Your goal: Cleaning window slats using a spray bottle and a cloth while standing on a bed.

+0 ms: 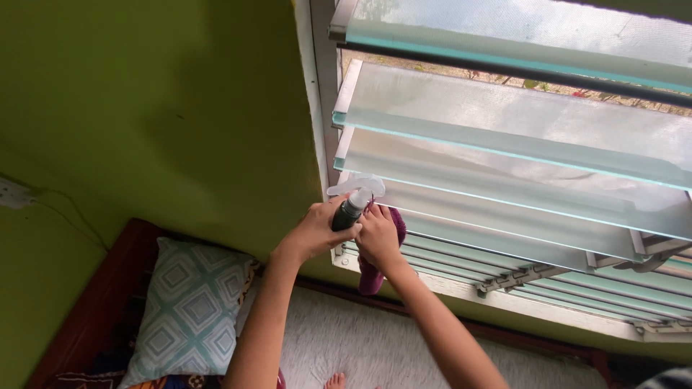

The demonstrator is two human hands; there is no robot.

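Observation:
My left hand [315, 229] is wrapped around a dark spray bottle [349, 213] with a clear trigger head [358, 188], held up by the lower left corner of a louvre window. Right beside it, my right hand [378, 235] grips a maroon cloth [373, 274] that hangs down below the fist, and its fingers touch the bottle's neck. Both hands sit just in front of the frosted glass slats [504, 155], near the window frame's left post [324, 94].
A green wall [158, 108] fills the left side. Below lie a patterned teal cushion [189, 302], a wooden bed frame [94, 302] and a pale textured cover [360, 346]. A wall socket with a cable [14, 193] sits at far left. A foot [336, 380] shows at the bottom.

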